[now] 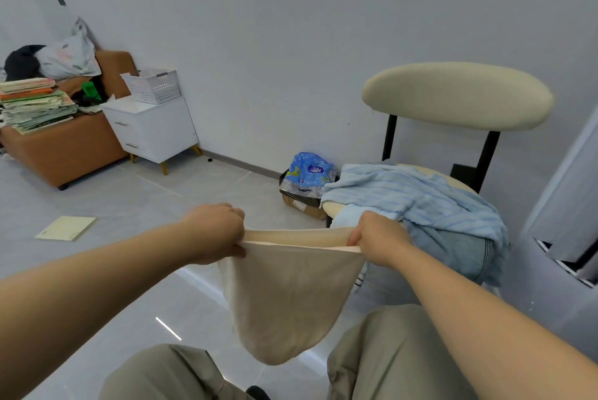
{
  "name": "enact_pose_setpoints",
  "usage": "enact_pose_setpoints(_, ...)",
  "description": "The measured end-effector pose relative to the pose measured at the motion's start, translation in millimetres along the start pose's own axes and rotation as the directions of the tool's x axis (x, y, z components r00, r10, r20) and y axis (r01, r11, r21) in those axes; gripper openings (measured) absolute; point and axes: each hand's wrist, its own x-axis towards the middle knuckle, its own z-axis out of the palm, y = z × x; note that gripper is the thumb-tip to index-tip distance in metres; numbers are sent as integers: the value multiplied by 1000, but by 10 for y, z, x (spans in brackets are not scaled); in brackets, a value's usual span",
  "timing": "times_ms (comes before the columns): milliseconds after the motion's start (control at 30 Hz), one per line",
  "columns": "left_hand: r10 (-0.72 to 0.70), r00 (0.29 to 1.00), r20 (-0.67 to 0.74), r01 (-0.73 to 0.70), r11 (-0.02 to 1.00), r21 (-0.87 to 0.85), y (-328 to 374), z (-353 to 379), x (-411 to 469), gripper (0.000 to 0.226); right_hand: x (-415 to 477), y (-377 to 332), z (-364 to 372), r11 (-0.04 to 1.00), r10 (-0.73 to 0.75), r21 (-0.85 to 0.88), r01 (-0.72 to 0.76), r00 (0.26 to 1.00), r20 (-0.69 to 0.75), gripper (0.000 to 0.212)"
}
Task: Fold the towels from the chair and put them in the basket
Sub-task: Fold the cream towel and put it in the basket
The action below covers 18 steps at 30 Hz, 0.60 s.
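A beige towel hangs doubled over in the air above my knees. My left hand grips its top edge at one end and my right hand grips the other end, with the edge stretched taut between them. Just behind my right hand stands a cream chair with black legs. A light blue striped towel lies crumpled on its seat, over a darker blue cloth that hangs off the front. A white slotted basket sits on a white nightstand far off at the left wall.
An orange sofa at the far left carries stacked papers and bags. A cardboard box with a blue plastic pack stands on the floor beside the chair. A pale sheet lies on the grey tiles. A grey curtain hangs at the right.
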Motion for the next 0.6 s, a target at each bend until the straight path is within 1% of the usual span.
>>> enact_pose_setpoints(67,54,998,-14,-52,995,85,-95,49,-10,44,8,9,2,998,-54,23,53,997,46,43)
enact_pose_setpoints(100,59,998,-7,-58,994,94,-135,77,-17,43,9,14,7,996,-70,51,67,995,70,46)
enact_pose_setpoints(133,50,999,13,-51,995,80,-167,89,-28,42,4,18,11,992,-80,100,72,993,86,48)
enact_pose_setpoints(200,14,997,70,-13,1000,-25,-220,103,-35,38,-13,24,8,976,-61,212,40,994,94,49)
enact_pose_setpoints(267,5,994,109,8,992,-123,-249,109,-32,32,-22,14,-1,955,7,294,-34,996,91,52)
enact_pose_setpoints(333,9,993,121,7,990,-139,-259,91,-33,26,-5,1,2,928,75,356,-108,992,105,51)
enact_pose_setpoints(367,8,992,126,10,990,-141,-257,79,-30,24,11,-7,3,906,122,394,-154,987,107,46)
enact_pose_setpoints(400,4,992,128,15,989,-149,-250,59,-32,23,28,-17,2,869,182,447,-213,977,112,37)
enact_pose_setpoints(467,10,992,123,10,987,-161,-255,37,-35,22,78,-15,18,759,307,556,-341,939,156,19)
enact_pose_setpoints(533,8,996,94,8,985,-172,-277,53,-32,25,109,15,45,677,372,613,-408,908,193,15)
enact_pose_setpoints(600,-8,998,61,20,979,-203,-305,68,-28,26,137,56,57,646,406,630,-431,893,194,17)
